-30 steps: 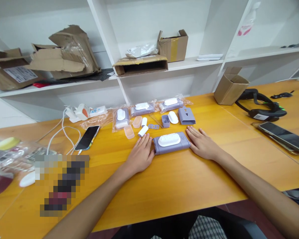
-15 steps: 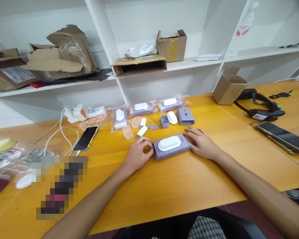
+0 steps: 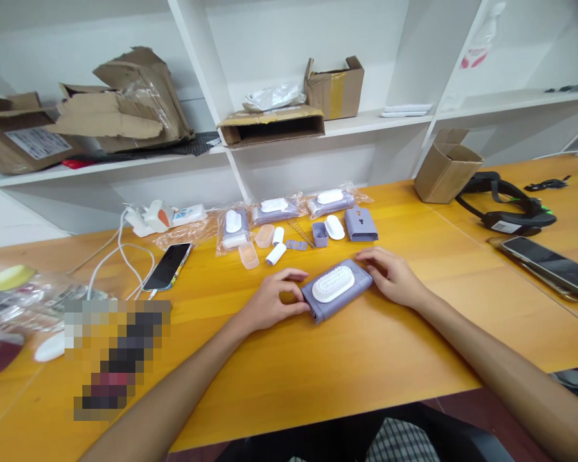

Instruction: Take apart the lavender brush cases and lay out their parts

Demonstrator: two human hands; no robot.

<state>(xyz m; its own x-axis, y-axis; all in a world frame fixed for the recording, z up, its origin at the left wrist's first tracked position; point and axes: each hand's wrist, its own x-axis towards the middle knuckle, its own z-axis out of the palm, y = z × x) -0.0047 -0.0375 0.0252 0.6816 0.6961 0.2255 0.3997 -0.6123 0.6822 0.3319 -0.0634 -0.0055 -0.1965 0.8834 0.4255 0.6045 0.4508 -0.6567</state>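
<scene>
A grey-purple oblong case (image 3: 361, 282) lies on the table before me, a white brush with short nubs (image 3: 334, 284) set on its top. My left hand (image 3: 277, 298) has its thumb and forefinger curved round the left end of the case. At the other end, my right hand (image 3: 392, 276) holds the right side, fingers bent over the far corner. Behind the case lie a hollow grey-purple cover (image 3: 361, 224), a white oval lid (image 3: 334, 227), a small grey cup (image 3: 319, 235), white cylinders (image 3: 275, 254), a coil spring (image 3: 300, 232) and translucent peach cups (image 3: 248, 255).
Plastic-wrapped cases (image 3: 275, 212) like mine line the table's back. A phone (image 3: 167, 267) with white cables and a power strip (image 3: 189, 215) are left. To the right are an open carton (image 3: 447, 168), a black headset (image 3: 508, 205) and another phone (image 3: 553, 260). Shelves (image 3: 366, 122) stand behind.
The case has turned slightly, its left end coming nearer to me and its right end going away. My left hand has shifted with it, its forefinger and thumb now wider apart.
</scene>
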